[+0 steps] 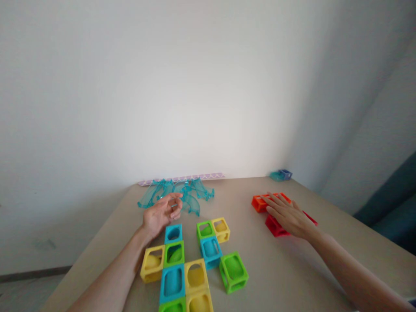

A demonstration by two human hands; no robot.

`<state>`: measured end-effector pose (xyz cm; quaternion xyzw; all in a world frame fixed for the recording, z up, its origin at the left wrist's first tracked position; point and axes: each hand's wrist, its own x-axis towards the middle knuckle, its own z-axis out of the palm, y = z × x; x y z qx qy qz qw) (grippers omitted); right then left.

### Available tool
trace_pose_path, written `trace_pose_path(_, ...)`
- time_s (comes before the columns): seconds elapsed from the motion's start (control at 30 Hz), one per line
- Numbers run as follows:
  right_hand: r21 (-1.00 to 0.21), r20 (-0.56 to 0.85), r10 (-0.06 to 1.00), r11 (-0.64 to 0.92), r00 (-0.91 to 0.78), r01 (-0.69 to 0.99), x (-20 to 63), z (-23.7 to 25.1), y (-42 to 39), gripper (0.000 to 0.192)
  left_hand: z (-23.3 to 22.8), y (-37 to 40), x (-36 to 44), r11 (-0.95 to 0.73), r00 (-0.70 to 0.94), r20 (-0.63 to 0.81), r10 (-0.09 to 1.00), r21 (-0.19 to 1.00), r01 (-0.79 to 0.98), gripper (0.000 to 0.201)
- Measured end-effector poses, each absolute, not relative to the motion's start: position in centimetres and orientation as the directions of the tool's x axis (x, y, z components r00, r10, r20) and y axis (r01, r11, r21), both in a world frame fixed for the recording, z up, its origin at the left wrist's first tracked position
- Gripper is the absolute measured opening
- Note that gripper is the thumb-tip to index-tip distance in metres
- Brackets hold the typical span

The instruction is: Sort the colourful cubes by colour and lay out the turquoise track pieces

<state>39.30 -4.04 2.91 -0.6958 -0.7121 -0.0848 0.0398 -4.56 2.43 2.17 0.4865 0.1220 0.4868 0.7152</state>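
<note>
My left hand (164,213) is loosely curled, with nothing visible in it. It is beside several clear teal curved track pieces (191,203) and just behind the joined blocks. My right hand (287,213) lies flat, fingers stretched out, across an orange block piece (259,204) and a red block piece (275,227), hiding part of both. Between my arms are hollow cube blocks: a blue one (173,234), a yellow one (152,261) and several others touching them. To their right, a green cube (234,272) meets the corner of a blue cube (212,251).
A purple patterned strip (182,178) lies along the wall at the table's back edge. In the far right corner sits a blue cube (286,174) with a teal piece (276,176). A dark teal cloth (393,216) hangs at the right.
</note>
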Motion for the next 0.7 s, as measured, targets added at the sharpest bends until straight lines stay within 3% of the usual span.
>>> trace_pose_path(0.4,0.074,0.216,0.973,0.071,-0.085,0.995,39.6,2.9,-5.2,0.053,2.5,2.2,-4.5,0.066,0.494,0.282,0.822,0.815,-0.576,0.046)
trace_pose_path(0.7,0.055,0.185,0.982,0.027,-0.037,0.998,39.9,2.7,-4.9,0.055,2.4,2.3,-4.4,0.09,0.542,0.312,0.78,0.801,-0.591,0.045)
